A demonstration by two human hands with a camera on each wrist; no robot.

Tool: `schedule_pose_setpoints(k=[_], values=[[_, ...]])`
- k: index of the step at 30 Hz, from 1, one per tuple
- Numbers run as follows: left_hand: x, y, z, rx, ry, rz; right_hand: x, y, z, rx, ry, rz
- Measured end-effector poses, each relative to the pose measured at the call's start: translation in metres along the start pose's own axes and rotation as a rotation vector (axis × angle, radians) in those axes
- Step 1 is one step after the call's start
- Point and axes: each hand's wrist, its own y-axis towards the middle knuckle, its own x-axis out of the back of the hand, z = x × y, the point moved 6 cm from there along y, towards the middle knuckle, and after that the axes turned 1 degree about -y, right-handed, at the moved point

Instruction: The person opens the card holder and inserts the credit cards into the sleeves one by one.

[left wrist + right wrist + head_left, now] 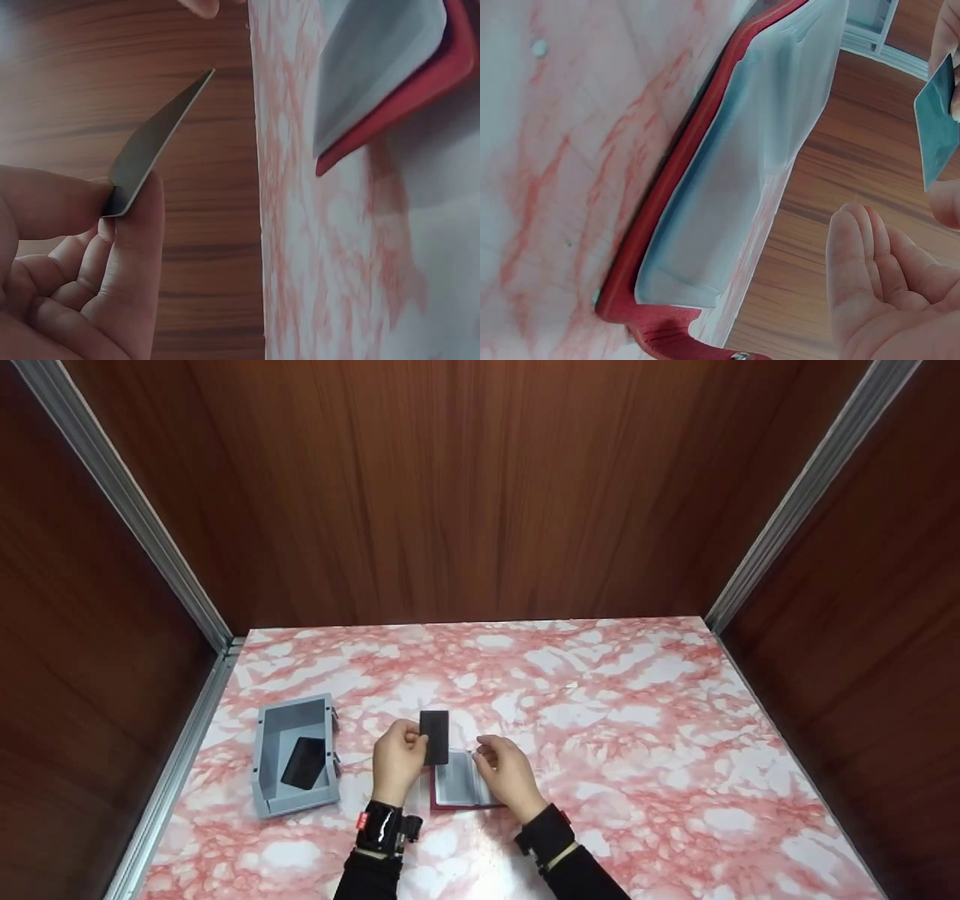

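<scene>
Between thumb and fingers, my left hand (397, 757) pinches a thin dark card (434, 737) by its edge; the left wrist view shows the card (150, 146) tilted. Below it on the table lies a card holder (456, 780), spread open, with a red cover and clear plastic sleeves (712, 195). My right hand (510, 771) hovers over the holder's right side, fingers loosely bent with nothing in them. In the right wrist view, that hand (892, 292) appears beside the sleeves, palm showing.
A grey open-topped bin (270, 746) stands on the left of the table, with dark card-like pieces (304, 763) inside. The tabletop (637, 735) has a red and white marbled pattern. Brown wood-grain panels (465, 495) with metal posts (810, 502) enclose its back and sides.
</scene>
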Motion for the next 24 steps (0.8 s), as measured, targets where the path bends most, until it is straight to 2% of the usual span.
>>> schedule_pose_setpoints(k=[9,17,24], values=[[-0.019,-0.009,-0.003,-0.013,-0.023,0.044,0.002,0.002,0.003,-0.002,0.012,-0.026],[-0.027,-0.015,-0.007,0.014,-0.045,0.062,0.003,0.004,0.002,-0.027,0.015,-0.030],[-0.035,-0.020,-0.008,-0.005,-0.060,0.082,0.004,0.004,0.002,-0.036,0.004,-0.029]])
